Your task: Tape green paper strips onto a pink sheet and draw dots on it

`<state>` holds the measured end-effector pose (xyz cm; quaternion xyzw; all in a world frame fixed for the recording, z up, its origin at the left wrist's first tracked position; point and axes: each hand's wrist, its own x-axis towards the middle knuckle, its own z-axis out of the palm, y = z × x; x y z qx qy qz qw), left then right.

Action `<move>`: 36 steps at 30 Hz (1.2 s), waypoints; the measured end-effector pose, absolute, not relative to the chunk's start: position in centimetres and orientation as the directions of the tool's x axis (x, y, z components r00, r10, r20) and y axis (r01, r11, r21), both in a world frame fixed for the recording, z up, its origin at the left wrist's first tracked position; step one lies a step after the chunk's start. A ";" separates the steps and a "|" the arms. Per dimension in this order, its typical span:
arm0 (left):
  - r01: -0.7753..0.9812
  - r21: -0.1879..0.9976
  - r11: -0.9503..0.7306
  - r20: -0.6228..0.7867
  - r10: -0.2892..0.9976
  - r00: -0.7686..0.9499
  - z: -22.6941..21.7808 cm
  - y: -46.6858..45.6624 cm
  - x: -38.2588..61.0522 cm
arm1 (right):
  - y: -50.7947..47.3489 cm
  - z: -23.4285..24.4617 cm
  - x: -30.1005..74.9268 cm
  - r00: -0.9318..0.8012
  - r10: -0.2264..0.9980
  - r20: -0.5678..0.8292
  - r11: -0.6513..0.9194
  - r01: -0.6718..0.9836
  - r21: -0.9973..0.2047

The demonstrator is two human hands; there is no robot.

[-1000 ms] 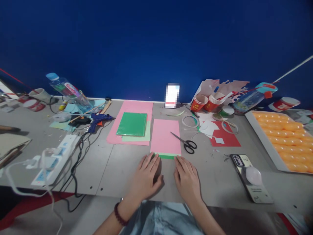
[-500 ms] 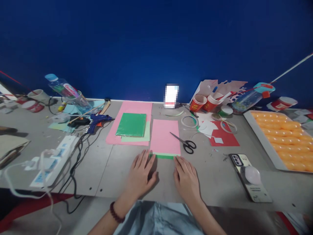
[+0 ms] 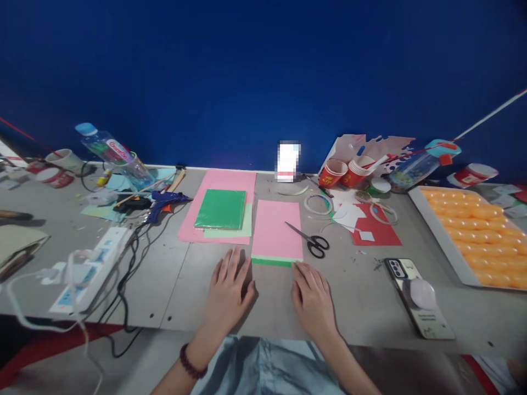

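In the head view, the person's left hand lay palm down on the table, fingers fanned apart and thumb out to the side, just beside the near left corner of the pink sheet. The sheet lay flat between the hands and the wall, a green strip along its near edge. The right hand had its fingers close together, the tips at the strip's right end; I couldn't tell how hard they pressed. Scissors lay partly over the sheet's right side.

Off to the right, a white tray was filled with rows of glossy orange shapes. Two red paper cups stood near the wall, the right one in a nested stack. Behind the tray leaned a clear bottle with small yellowish bits inside. On the far left leaned another bottle, blue-capped; its contents were unclear. Nearer, a power strip had plugs in its sockets.
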<state>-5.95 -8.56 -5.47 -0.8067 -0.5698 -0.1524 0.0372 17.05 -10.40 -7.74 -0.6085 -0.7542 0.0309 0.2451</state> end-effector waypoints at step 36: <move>0.861 0.106 -0.498 0.246 0.852 0.462 -5.5 -10.9 -1.3 | -2.3 -5.4 24.4 -0.028 0.926 0.376 0.174 0.915 -0.363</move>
